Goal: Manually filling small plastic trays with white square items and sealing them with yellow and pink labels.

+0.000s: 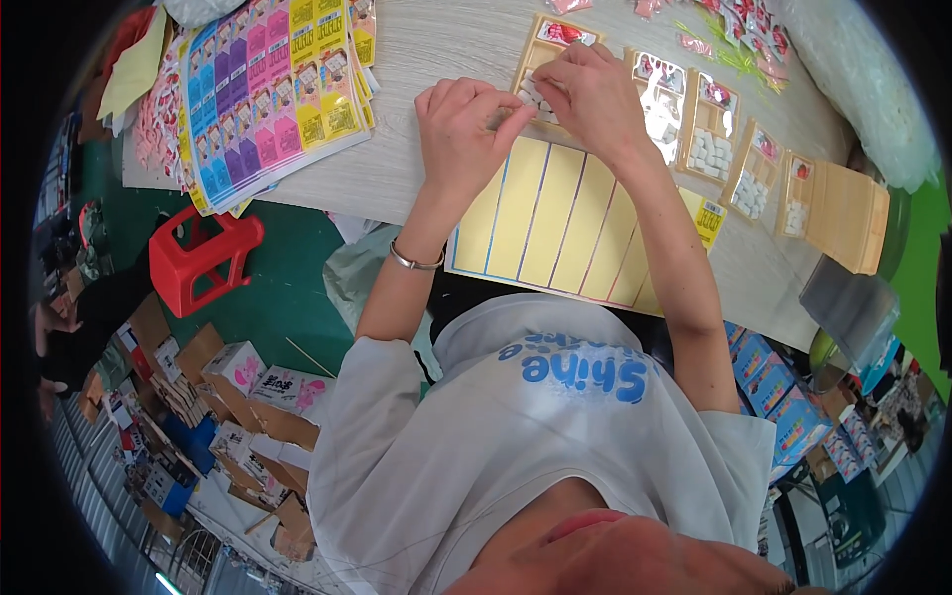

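My left hand (458, 129) is at the near left corner of a small tan tray (532, 50), fingers curled in and thumb pointing toward the tray's edge. Over that tray, my right hand (603, 104) has its fingers bent together in a pinch. What either hand holds is hidden. White pellets (535, 101) lie in the tray between my hands, and a red-printed packet (565, 33) sits at its far end. Just below my wrists lies a yellow sheet (555, 208) with coloured stripes, partly under my right forearm.
To the right stand several similar trays (710, 149) of white pellets and an open tan box (848, 213). A stack of colourful label sheets (273, 99) lies left. Small packets (744, 35) and a clear plastic bag (863, 79) are far right. A red stool (198, 260) stands below.
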{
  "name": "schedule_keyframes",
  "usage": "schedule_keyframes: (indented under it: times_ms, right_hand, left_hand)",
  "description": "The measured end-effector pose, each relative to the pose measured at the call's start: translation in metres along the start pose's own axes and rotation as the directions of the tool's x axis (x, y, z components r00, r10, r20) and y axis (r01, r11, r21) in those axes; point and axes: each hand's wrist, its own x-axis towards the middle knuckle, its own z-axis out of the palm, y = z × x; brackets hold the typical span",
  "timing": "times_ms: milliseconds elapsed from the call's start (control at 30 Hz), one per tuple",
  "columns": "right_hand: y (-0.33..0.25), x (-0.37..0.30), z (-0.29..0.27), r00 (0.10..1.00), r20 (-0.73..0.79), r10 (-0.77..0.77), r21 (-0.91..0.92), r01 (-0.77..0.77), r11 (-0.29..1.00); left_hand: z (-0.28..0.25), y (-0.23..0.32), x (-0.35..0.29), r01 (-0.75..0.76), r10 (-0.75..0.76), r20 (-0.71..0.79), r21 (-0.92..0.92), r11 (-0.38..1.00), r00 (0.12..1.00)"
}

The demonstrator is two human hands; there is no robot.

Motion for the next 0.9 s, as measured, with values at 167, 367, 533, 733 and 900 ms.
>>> schedule_keyframes:
  times_ms: [167,367,533,733,900]
  right_hand:
    - [0.010,-0.012,-0.023,0.976,-0.148,0.160,0.114,-0.144,0.983]
    - [0.017,-0.018,-0.024,0.999,0.004,0.048,-0.015,-0.048,0.999]
    - [0.028,-0.024,-0.014,0.998,-0.041,0.042,0.018,-0.041,0.999]
    - [0.022,-0.024,-0.020,0.994,-0.101,0.046,0.103,-0.035,0.994]
    - [0.018,-0.031,-0.027,0.987,-0.135,0.085,0.190,-0.058,0.980]
  left_hand:
    - [0.010,-0.012,0.006,0.049,-0.049,-0.018,-0.004,0.999,0.999]
    - [0.021,-0.007,0.017,-0.231,0.226,0.074,0.070,0.970,0.971]
    - [0.036,0.013,0.030,-0.112,0.112,0.027,0.004,0.994,0.993]
    - [0.041,0.003,0.027,-0.050,0.053,0.043,-0.072,0.996,0.998]
    - [0.044,0.001,0.031,-0.057,0.060,0.040,-0.087,0.995,0.997]
